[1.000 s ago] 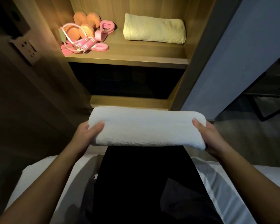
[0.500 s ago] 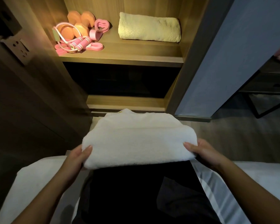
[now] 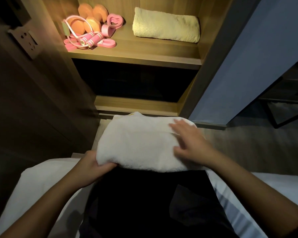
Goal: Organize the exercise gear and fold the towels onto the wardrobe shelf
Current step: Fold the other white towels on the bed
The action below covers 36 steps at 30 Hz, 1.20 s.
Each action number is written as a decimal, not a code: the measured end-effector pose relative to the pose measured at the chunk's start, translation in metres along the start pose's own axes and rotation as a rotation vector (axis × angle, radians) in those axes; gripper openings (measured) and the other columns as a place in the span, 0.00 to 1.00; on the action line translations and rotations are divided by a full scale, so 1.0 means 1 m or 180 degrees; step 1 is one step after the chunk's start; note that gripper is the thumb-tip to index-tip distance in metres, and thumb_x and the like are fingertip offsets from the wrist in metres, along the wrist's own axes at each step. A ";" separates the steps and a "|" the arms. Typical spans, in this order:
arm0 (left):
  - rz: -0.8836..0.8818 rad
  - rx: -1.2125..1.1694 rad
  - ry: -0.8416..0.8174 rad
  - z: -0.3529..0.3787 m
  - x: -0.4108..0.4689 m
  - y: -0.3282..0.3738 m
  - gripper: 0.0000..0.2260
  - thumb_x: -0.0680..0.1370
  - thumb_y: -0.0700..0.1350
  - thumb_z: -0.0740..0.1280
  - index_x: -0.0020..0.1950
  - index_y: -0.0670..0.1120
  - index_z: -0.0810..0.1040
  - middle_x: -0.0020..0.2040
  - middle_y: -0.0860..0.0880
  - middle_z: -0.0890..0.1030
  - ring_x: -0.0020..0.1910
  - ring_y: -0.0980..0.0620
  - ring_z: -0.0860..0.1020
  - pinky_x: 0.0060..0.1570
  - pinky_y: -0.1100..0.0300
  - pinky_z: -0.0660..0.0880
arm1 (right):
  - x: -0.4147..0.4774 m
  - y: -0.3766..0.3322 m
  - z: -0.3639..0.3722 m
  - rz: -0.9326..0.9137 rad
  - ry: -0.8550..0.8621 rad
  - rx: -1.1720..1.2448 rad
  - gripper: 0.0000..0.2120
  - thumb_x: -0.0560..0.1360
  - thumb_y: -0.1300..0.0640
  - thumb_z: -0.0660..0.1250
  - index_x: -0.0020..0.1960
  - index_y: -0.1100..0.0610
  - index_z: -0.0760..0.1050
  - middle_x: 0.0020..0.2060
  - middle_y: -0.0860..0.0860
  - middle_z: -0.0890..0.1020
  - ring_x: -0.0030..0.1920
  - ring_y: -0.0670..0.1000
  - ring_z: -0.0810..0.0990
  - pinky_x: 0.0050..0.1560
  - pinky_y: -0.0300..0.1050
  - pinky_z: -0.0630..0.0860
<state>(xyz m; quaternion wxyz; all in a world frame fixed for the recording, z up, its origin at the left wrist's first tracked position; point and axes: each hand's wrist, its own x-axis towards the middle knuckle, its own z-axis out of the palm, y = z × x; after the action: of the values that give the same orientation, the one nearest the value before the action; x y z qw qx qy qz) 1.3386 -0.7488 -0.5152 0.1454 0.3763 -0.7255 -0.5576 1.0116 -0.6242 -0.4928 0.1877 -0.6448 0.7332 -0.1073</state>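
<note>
A folded white towel (image 3: 138,143) lies on my lap, low in the middle of the head view. My left hand (image 3: 93,167) grips its near left corner from below. My right hand (image 3: 189,143) rests flat on top of its right half, fingers spread. On the lit wardrobe shelf (image 3: 144,54) above lie a folded cream towel (image 3: 165,25) on the right and, on the left, orange dumbbells (image 3: 91,18), a pink skipping rope (image 3: 88,39) and pink grip trainers (image 3: 112,23).
Below the lit shelf is a dark compartment (image 3: 134,81) and a lower wooden ledge (image 3: 136,105). A wall socket (image 3: 27,41) sits on the left panel. A blue-grey wardrobe door (image 3: 248,57) stands open on the right. White bedding (image 3: 41,182) lies on both sides of me.
The towel has come down from being held up by both ends onto my lap. My right hand left the towel's end and now lies flat on top; my left hand moved under its corner.
</note>
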 end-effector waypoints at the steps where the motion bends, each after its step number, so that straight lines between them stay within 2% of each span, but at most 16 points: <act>1: 0.0072 -0.0109 0.0036 0.000 0.005 0.006 0.15 0.71 0.50 0.71 0.57 0.56 0.78 0.51 0.61 0.84 0.53 0.60 0.81 0.44 0.71 0.77 | 0.003 -0.015 0.006 -0.0350 -0.0248 0.0032 0.42 0.70 0.36 0.63 0.79 0.44 0.49 0.79 0.46 0.51 0.78 0.49 0.46 0.77 0.61 0.47; 3: 0.0281 -0.0157 0.0151 -0.002 0.018 0.017 0.13 0.74 0.45 0.72 0.56 0.57 0.78 0.50 0.62 0.84 0.52 0.61 0.81 0.44 0.72 0.76 | 0.008 -0.041 0.024 -0.0689 -0.0697 -0.0369 0.51 0.69 0.29 0.63 0.78 0.43 0.36 0.79 0.46 0.43 0.78 0.48 0.39 0.75 0.58 0.38; 5: 0.0455 -0.0064 0.0202 -0.006 0.033 0.028 0.13 0.75 0.42 0.73 0.55 0.57 0.78 0.49 0.61 0.84 0.50 0.60 0.82 0.45 0.70 0.77 | 0.009 -0.056 0.039 -0.0622 -0.0742 -0.0688 0.52 0.72 0.37 0.68 0.78 0.47 0.33 0.80 0.50 0.43 0.79 0.52 0.43 0.76 0.56 0.41; 7: 0.0339 -0.0208 0.0039 -0.013 0.044 0.033 0.13 0.73 0.46 0.73 0.55 0.57 0.78 0.51 0.60 0.84 0.51 0.59 0.82 0.47 0.68 0.78 | 0.009 -0.057 0.039 -0.0470 -0.0399 -0.0267 0.41 0.75 0.50 0.68 0.80 0.49 0.47 0.78 0.52 0.58 0.77 0.54 0.58 0.75 0.50 0.55; 9: 0.0006 -0.0354 -0.0512 -0.018 0.050 0.033 0.20 0.68 0.53 0.75 0.59 0.58 0.76 0.55 0.61 0.82 0.56 0.60 0.80 0.54 0.65 0.78 | 0.012 -0.052 0.026 -0.0432 -0.0129 0.0183 0.29 0.76 0.55 0.64 0.76 0.49 0.63 0.70 0.50 0.73 0.69 0.54 0.72 0.68 0.47 0.68; 11: -0.0094 -0.0271 -0.1022 -0.016 0.053 0.028 0.28 0.67 0.54 0.77 0.65 0.58 0.72 0.62 0.59 0.80 0.62 0.60 0.77 0.62 0.64 0.74 | 0.020 -0.047 0.006 -0.0429 0.0004 0.0211 0.27 0.73 0.57 0.64 0.71 0.48 0.69 0.64 0.50 0.79 0.63 0.55 0.76 0.63 0.50 0.72; 13: 0.0048 -0.0391 -0.0879 -0.016 0.061 0.036 0.27 0.68 0.50 0.79 0.65 0.55 0.73 0.61 0.56 0.81 0.62 0.58 0.78 0.65 0.58 0.73 | 0.033 -0.044 -0.017 -0.0396 0.0156 0.0151 0.25 0.71 0.56 0.65 0.67 0.45 0.73 0.60 0.49 0.82 0.60 0.55 0.78 0.59 0.51 0.74; 16: 0.0411 -0.0473 -0.0208 -0.035 0.085 0.073 0.25 0.63 0.59 0.77 0.56 0.51 0.77 0.50 0.60 0.84 0.51 0.59 0.82 0.49 0.64 0.79 | 0.057 -0.040 -0.054 -0.0385 0.0245 0.0092 0.12 0.72 0.53 0.67 0.55 0.48 0.78 0.48 0.50 0.85 0.52 0.56 0.81 0.48 0.53 0.77; 19: 0.0808 -0.0260 -0.0080 -0.055 0.112 0.117 0.17 0.68 0.58 0.71 0.52 0.52 0.78 0.46 0.59 0.84 0.47 0.59 0.83 0.40 0.68 0.77 | 0.077 -0.033 -0.089 -0.0346 0.0420 0.0181 0.04 0.73 0.54 0.69 0.48 0.51 0.78 0.42 0.50 0.83 0.48 0.54 0.81 0.46 0.52 0.76; 21: 0.0726 -0.0347 0.0161 -0.061 0.130 0.139 0.16 0.70 0.60 0.73 0.52 0.53 0.79 0.47 0.53 0.85 0.49 0.52 0.83 0.42 0.61 0.78 | 0.087 -0.030 -0.111 -0.0309 0.0587 0.0156 0.06 0.74 0.49 0.69 0.48 0.49 0.76 0.44 0.48 0.83 0.48 0.53 0.80 0.46 0.51 0.76; 23: 0.0674 -0.0476 0.0411 -0.064 0.144 0.161 0.16 0.70 0.62 0.70 0.52 0.54 0.79 0.49 0.50 0.84 0.48 0.51 0.84 0.42 0.59 0.78 | 0.093 -0.029 -0.129 -0.0350 0.0840 0.0085 0.10 0.76 0.43 0.67 0.51 0.49 0.75 0.46 0.48 0.83 0.48 0.53 0.80 0.46 0.51 0.76; 25: 0.0707 -0.0664 0.0242 -0.070 0.153 0.183 0.20 0.69 0.60 0.74 0.57 0.56 0.77 0.54 0.51 0.84 0.51 0.52 0.83 0.44 0.60 0.79 | 0.099 -0.030 -0.148 -0.0489 0.1122 0.0091 0.11 0.77 0.43 0.66 0.53 0.49 0.77 0.48 0.49 0.84 0.49 0.53 0.80 0.47 0.51 0.75; 27: 0.0745 -0.0748 -0.0199 -0.077 0.156 0.200 0.27 0.66 0.52 0.77 0.63 0.55 0.73 0.59 0.52 0.82 0.57 0.53 0.81 0.50 0.60 0.79 | 0.103 -0.033 -0.171 -0.0611 0.1193 0.0275 0.10 0.77 0.46 0.67 0.55 0.49 0.78 0.49 0.49 0.84 0.50 0.52 0.80 0.49 0.51 0.76; 30: 0.0805 -0.0749 -0.0358 -0.086 0.154 0.215 0.31 0.64 0.45 0.77 0.65 0.52 0.73 0.59 0.50 0.82 0.58 0.51 0.81 0.50 0.60 0.79 | 0.101 -0.037 -0.210 -0.0691 0.0821 0.0704 0.08 0.75 0.44 0.68 0.51 0.46 0.79 0.48 0.45 0.84 0.49 0.46 0.82 0.51 0.48 0.78; 33: 0.0827 -0.0884 0.0170 -0.092 0.147 0.230 0.28 0.59 0.53 0.78 0.57 0.50 0.78 0.53 0.49 0.85 0.51 0.50 0.83 0.47 0.59 0.80 | 0.093 -0.048 -0.240 -0.0761 0.0360 0.0919 0.17 0.71 0.40 0.68 0.54 0.48 0.81 0.48 0.44 0.85 0.48 0.42 0.83 0.48 0.41 0.79; 36: 0.0904 -0.0640 0.0475 -0.098 0.139 0.239 0.19 0.66 0.57 0.77 0.52 0.50 0.81 0.50 0.52 0.85 0.52 0.50 0.82 0.48 0.60 0.77 | 0.086 -0.058 -0.260 -0.0915 0.0215 0.0905 0.18 0.71 0.42 0.69 0.54 0.52 0.82 0.47 0.46 0.85 0.47 0.45 0.84 0.46 0.43 0.81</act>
<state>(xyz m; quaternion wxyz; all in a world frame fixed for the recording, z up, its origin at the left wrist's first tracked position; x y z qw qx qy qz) 1.2148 -0.8928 -0.2923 0.3129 0.2939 -0.6992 -0.5717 0.9484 -0.7397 -0.2461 0.2349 -0.7059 0.6169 -0.2569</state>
